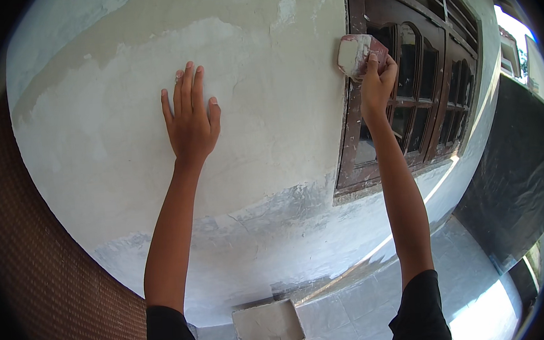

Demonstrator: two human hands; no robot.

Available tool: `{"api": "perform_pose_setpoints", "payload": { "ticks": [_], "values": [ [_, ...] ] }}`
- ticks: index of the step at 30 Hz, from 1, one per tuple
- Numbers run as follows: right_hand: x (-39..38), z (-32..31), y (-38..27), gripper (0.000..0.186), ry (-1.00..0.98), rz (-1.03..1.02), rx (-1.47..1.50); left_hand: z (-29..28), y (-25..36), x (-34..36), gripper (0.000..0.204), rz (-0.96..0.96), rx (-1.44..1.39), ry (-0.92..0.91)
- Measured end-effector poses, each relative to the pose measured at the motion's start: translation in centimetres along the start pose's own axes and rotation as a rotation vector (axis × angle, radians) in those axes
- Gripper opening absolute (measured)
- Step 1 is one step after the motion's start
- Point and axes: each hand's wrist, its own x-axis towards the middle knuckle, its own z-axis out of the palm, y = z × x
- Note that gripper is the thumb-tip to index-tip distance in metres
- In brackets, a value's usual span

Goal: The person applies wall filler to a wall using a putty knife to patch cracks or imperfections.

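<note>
My left hand (191, 116) is open, its fingers stretched out against the pale, patchily plastered wall (269, 126). No tool is in it. Up by the window frame, my right hand (378, 79) grips a small reddish putty spreader (355, 54) between thumb and fingers. Thick off-white putty coats much of the spreader's face. Its left edge is at the border where the wall meets the brown wooden window (371, 158); whether it touches the wall I cannot tell.
Below me a rectangular tub (268, 325) of pale paste stands on the grey tiled floor (337, 315). A woven brown panel (54, 270) borders the wall at left. To the right hangs a dark sheet (509, 174), with bright daylight beyond.
</note>
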Motion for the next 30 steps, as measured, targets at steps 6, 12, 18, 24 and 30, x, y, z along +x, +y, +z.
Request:
{"api": "perform_pose_setpoints", "payload": {
  "ticks": [6, 12, 18, 24, 30],
  "values": [
    [-3.7, 3.2, -0.9, 0.036, -0.211, -0.094, 0.007, 0.0, -0.3, -0.1, 0.060, 0.013, -0.004, -0.008],
    [-2.9, 3.6, 0.5, 0.036, -0.224, -0.111, -0.095, -0.1, -0.2, -0.1, 0.060, 0.009, -0.019, -0.005],
    [-1.6, 2.0, 1.2, 0.037, -0.057, 0.040, 0.039, 0.0, -0.1, -0.2, 0.061, -0.006, -0.010, -0.012],
    [-3.8, 3.8, -1.4, 0.037, -0.223, -0.195, -0.055, -0.1, -0.4, -0.2, 0.060, -0.002, 0.000, -0.010],
    [-1.3, 1.7, 0.0, 0.035, -0.125, -0.156, -0.211, 0.0, -0.2, -0.1, 0.060, 0.004, -0.008, 0.007]
  ]
}}
